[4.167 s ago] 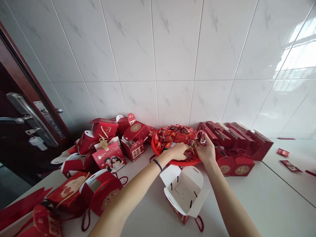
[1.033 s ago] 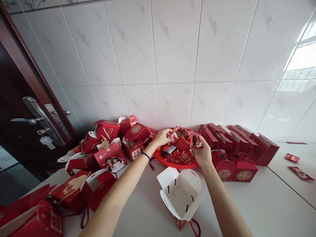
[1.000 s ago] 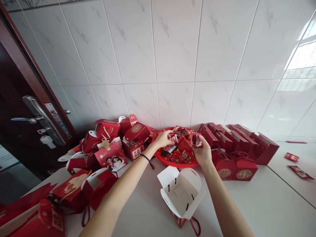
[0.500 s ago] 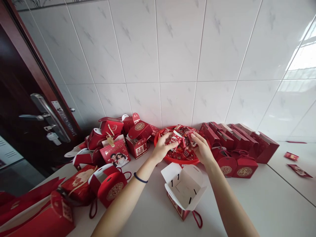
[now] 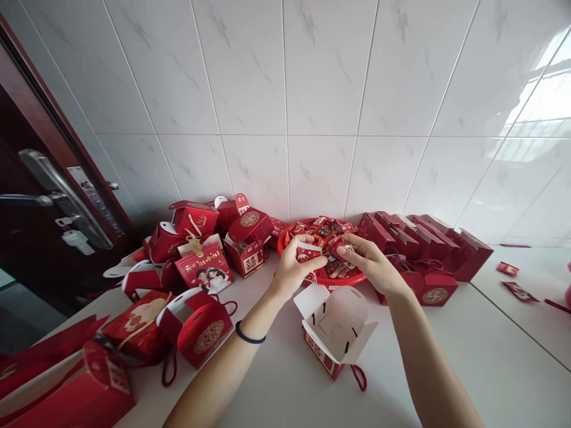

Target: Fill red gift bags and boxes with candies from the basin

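Observation:
Over the near side of a round red basin [image 5: 362, 277] heaped with wrapped candies [image 5: 328, 229], both hands are raised close together. My left hand [image 5: 291, 264] is closed on a red and white candy packet [image 5: 307, 254], pinned under the thumb. A smaller red wrapped candy [image 5: 339, 246] is pinched between the thumb and fingers of my right hand [image 5: 366, 261]. Just below the hands stands a gift box [image 5: 332, 327] with its white flaps spread; its inside shows bare white card. A dark red cord loop [image 5: 359, 377] hangs at its front corner.
Several red gift boxes [image 5: 209, 273] crowd the left side of the white table [image 5: 276, 368]. Right of the basin stand more red boxes [image 5: 437, 244] in a row. Two loose packets [image 5: 520, 291] lie at far right. A tiled wall [image 5: 321, 89] closes the back; a door [image 5: 57, 196] is at left.
The view has shifted slightly. Both hands have drawn a little nearer the open box, still holding their packets, and the candy in my right hand has turned.

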A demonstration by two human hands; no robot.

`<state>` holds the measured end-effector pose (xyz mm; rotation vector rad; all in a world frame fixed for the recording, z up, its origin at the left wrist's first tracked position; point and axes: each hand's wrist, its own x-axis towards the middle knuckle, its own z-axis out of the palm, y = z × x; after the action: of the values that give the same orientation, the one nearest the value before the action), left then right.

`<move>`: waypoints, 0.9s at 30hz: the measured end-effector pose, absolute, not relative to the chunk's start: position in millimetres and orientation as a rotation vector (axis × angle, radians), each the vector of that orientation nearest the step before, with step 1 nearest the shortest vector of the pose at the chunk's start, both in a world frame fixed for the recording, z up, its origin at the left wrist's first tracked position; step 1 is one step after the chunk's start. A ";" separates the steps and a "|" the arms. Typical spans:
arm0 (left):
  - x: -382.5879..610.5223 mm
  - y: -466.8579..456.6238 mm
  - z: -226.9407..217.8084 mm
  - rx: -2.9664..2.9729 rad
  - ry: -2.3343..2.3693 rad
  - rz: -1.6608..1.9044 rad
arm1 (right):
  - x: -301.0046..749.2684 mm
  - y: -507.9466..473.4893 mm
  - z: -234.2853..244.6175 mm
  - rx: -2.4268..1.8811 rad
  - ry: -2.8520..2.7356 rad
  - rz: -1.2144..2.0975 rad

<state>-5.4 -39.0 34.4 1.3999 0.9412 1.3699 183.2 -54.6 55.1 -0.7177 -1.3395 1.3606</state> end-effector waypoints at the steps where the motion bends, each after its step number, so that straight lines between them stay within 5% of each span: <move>1: -5.1 -40.0 34.7 1.410 0.949 1.364 | 183.1 -55.6 56.5 -0.731 -1.339 1.353; 18: -7.7 -52.5 39.3 1.627 0.939 1.541 | 177.3 -52.9 53.8 -0.763 -1.279 1.141; 27: 5.2 -52.6 27.7 1.253 0.817 1.574 | 160.4 -50.4 53.5 -0.687 -0.999 1.163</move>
<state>5.2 -52.6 27.7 1.2531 0.8170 1.5738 160.4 -50.4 53.5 -0.6872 -0.9986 1.1634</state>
